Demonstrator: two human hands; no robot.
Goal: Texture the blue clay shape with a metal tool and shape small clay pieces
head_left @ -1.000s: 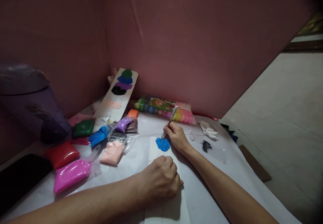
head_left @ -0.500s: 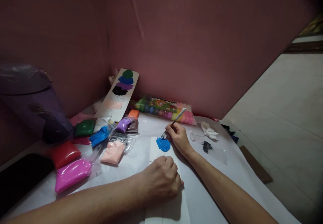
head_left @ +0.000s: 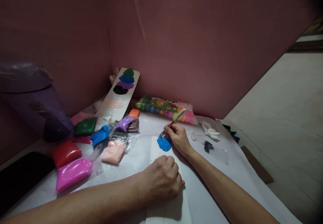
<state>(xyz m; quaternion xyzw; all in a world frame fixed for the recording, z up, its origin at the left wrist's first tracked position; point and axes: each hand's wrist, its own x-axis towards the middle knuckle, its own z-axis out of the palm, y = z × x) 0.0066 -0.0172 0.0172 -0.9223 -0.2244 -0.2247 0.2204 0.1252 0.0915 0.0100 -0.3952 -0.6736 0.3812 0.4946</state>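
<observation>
My right hand (head_left: pixel 178 137) pinches a thin tool (head_left: pixel 176 118) with a white ribbed handle; its tip rests at the upper edge of a flattened patch of blue clay (head_left: pixel 164 144). The clay sits at the far end of a long white strip (head_left: pixel 168 197) lying on the table. My left hand (head_left: pixel 161 181) is closed into a fist and presses down on the middle of that strip. Nothing shows inside the fist.
Bags of clay lie to the left: pink (head_left: pixel 73 173), red (head_left: pixel 65 152), green (head_left: pixel 85 127), blue (head_left: pixel 100 134), peach (head_left: pixel 114 151), purple (head_left: pixel 124 123). A strip with clay samples (head_left: pixel 120 92) leans on the wall. A multicolour clay pack (head_left: pixel 165 108), white clay (head_left: pixel 210 131), a dark phone (head_left: pixel 21 177) and a purple container (head_left: pixel 32 99) stand around.
The tool's handle has tipped from leaning upright to slanting to the right, and the tip has shifted slightly along the blue clay's edge. My left hand has stayed put.
</observation>
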